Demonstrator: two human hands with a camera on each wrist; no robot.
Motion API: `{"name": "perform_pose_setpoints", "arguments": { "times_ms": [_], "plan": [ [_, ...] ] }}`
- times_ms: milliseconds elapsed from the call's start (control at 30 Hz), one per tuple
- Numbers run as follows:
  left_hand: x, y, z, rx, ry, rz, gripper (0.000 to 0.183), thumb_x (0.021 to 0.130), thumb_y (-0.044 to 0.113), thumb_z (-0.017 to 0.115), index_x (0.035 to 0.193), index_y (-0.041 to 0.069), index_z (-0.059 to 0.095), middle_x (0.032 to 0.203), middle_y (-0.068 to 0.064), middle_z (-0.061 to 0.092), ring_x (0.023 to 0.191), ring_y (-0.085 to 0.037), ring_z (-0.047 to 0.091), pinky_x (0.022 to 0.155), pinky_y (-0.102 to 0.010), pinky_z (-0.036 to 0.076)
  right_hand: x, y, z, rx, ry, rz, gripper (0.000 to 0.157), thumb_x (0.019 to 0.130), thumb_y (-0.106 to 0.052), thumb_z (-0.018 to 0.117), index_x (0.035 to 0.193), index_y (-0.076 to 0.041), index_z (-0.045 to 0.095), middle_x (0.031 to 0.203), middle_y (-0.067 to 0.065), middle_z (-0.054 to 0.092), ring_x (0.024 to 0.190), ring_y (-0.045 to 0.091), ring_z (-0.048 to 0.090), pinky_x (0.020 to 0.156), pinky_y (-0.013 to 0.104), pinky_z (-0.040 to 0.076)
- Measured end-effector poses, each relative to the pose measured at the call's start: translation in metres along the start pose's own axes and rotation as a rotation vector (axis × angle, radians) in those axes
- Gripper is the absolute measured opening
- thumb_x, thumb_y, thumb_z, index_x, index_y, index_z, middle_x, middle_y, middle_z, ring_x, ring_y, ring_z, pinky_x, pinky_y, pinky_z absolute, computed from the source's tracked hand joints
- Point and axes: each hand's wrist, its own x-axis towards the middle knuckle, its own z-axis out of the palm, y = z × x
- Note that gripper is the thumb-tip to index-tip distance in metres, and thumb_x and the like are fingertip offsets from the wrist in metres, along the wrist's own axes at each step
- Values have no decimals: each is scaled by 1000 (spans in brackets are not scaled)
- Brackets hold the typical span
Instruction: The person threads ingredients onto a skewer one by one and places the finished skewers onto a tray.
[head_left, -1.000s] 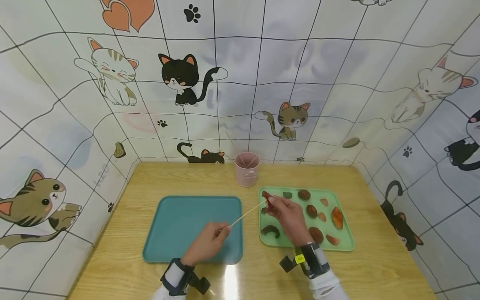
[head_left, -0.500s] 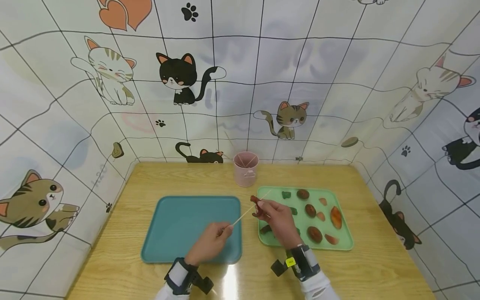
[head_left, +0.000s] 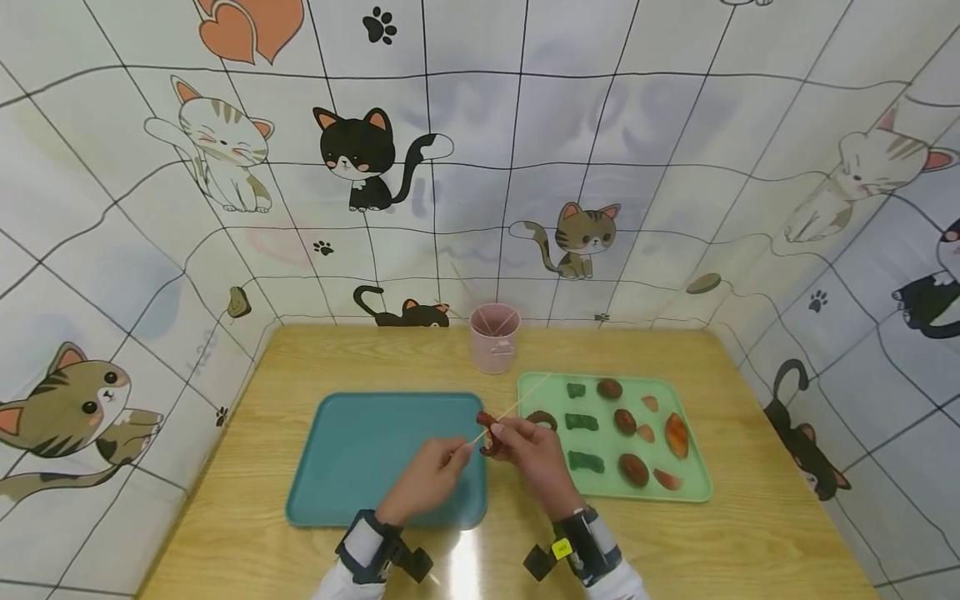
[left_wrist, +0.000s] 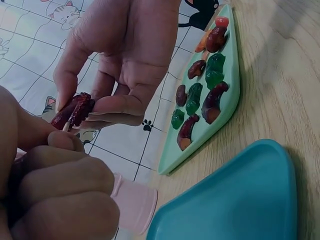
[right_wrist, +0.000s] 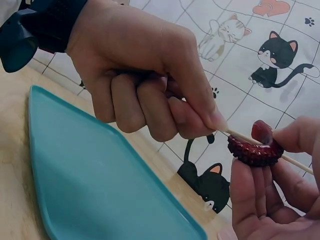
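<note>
My left hand [head_left: 427,479] pinches a thin wooden skewer [head_left: 527,394] near its lower end, over the right side of the blue tray [head_left: 375,446]. With thumb and fingers, my right hand [head_left: 534,462] holds a dark red, curled octopus tentacle piece [right_wrist: 255,152] with rows of suckers. The skewer runs through the tentacle, and its far end sticks out beyond it toward the green tray [head_left: 692,485]. In the right wrist view the tentacle sits just past the left thumb tip, and both hands are close together above the table.
The green tray on the right holds another tentacle piece [head_left: 542,418], several green pieces [head_left: 582,422], brown oval pieces [head_left: 633,471], small pinkish pieces [head_left: 666,479] and an orange piece [head_left: 675,435]. A pink bucket [head_left: 492,357] with thin sticks stands at the back.
The right hand has moved left from over the green tray, sliding the tentacle down the skewer toward the left hand. The skewer's tip now shows beyond the tentacle. The left hand has barely moved.
</note>
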Motion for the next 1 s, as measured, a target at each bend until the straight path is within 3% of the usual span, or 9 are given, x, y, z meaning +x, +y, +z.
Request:
{"name": "perform_pose_setpoints", "arguments": {
  "times_ms": [233, 533, 767, 1000],
  "plan": [
    [0, 0, -1, -23, -17, -15, 42, 110, 21, 48, 69, 13, 43, 59, 9, 30, 49, -1, 26, 52, -19, 27, -1, -5, -6, -53, -87, -35, 34, 98, -22, 70, 112, 9, 68, 113, 28, 67, 92, 21, 72, 87, 38, 61],
    [-1, -1, -2, -79, -44, -54, 42, 111, 25, 46, 70, 11, 44, 58, 7, 32, 48, -3, 28, 51, -21, 28, 1, -11, -14, -146, -190, -69, 36, 100, -24, 68, 116, 9, 67, 118, 32, 64, 96, 22, 71, 88, 38, 61],
    [-4, -1, -2, -167, -59, -112, 43, 110, 29, 48, 74, 7, 47, 56, 6, 38, 45, -3, 34, 48, -22, 29, 4, -9, -17, -180, -245, -123, 37, 101, -25, 66, 117, 9, 67, 116, 37, 63, 96, 23, 72, 88, 39, 61],
    [-5, -1, -4, -196, -58, -124, 42, 110, 26, 48, 75, 2, 47, 56, 6, 36, 44, -4, 33, 46, -22, 28, 6, -10, -17, -189, -282, -150, 38, 102, -23, 66, 118, 11, 65, 112, 35, 65, 96, 25, 74, 89, 41, 60]
  ]
}}
